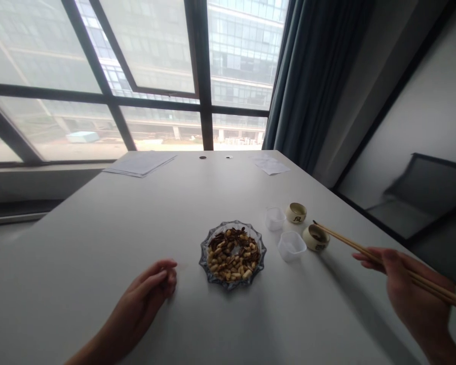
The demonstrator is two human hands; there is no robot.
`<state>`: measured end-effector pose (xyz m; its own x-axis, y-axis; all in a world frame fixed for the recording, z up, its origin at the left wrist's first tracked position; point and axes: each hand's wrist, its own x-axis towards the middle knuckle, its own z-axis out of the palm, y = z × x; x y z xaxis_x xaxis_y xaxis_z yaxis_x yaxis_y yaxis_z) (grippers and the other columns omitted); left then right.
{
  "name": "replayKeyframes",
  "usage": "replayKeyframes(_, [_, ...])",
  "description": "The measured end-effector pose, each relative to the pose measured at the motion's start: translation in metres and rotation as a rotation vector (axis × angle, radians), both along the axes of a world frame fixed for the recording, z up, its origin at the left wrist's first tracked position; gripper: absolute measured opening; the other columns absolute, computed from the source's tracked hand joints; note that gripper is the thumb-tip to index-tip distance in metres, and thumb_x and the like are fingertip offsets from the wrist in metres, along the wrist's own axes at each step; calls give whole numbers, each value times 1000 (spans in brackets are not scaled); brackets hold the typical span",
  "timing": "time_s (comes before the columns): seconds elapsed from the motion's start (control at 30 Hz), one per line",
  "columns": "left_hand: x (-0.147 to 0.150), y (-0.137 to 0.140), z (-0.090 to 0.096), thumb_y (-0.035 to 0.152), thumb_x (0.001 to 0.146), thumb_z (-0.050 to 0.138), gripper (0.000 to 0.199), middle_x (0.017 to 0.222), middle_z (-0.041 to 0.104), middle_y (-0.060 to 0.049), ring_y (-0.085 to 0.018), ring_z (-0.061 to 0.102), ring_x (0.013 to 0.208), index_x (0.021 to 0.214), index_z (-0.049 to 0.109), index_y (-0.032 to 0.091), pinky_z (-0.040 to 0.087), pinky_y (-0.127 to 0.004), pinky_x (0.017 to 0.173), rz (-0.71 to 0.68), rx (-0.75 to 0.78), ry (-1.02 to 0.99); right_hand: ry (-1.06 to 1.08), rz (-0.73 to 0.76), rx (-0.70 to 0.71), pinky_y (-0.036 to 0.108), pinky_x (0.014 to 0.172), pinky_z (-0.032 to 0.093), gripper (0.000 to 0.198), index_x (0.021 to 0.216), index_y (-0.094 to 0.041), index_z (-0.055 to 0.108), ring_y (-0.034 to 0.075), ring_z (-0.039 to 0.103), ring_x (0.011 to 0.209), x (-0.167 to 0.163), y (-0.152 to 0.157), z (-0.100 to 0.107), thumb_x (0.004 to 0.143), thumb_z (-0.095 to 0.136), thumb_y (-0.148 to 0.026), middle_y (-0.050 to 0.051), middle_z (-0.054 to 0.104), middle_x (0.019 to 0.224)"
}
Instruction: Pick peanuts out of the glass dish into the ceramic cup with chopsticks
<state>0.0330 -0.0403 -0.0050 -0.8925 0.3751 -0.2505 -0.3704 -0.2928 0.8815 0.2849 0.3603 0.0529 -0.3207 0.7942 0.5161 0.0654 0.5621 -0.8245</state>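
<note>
My right hand point(414, 289) grips a pair of wooden chopsticks point(351, 242). Their tips are over the rim of the nearer small ceramic cup point(316, 238), and a small dark bit shows there, too small to name. My left hand point(151, 289) rests on the table, fingers loosely curled together with nothing visible in them. To its right stands a scalloped glass bowl point(204, 258) holding peanuts point(228, 266) and dark seeds point(228, 237). Between bowl and cups are two clear plastic cups, a nearer one point(292, 247) and a farther one point(275, 219).
Behind the nearer ceramic cup stands a second one point(296, 213) with a dark character on it. Paper stacks lie at the white table's point(144, 213) far left point(140, 165) and far right point(270, 165). Windows and a dark curtain point(307, 86) stand beyond.
</note>
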Motion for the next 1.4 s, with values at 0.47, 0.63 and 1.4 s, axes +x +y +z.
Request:
replayKeyframes(0.47, [0, -2, -3, 24, 76, 81, 17, 73, 63, -4, -16, 55, 72, 92, 77, 19, 50, -21, 65, -39, 11, 37, 11, 262, 19, 29, 66, 63, 17, 95, -22, 76, 20, 75, 68, -22, -31, 13, 94, 67, -36, 5, 79, 83])
replayKeyframes(0.63, [1, -1, -1, 25, 79, 78, 14, 73, 62, -3, -15, 53, 71, 92, 76, 19, 47, -21, 64, -55, 27, 46, -114, 766, 25, 27, 60, 59, 19, 87, -22, 76, 16, 70, 63, -75, -74, 9, 97, 62, -29, 3, 76, 79])
replayKeyframes(1.4, [1, -1, -3, 24, 81, 75, 14, 71, 61, -3, -15, 51, 68, 93, 76, 18, 44, -23, 63, -64, 66, 42, -138, 825, -108, 28, 60, 63, 24, 87, -20, 79, 19, 75, 62, -104, -86, -15, 97, 62, -34, 7, 78, 76])
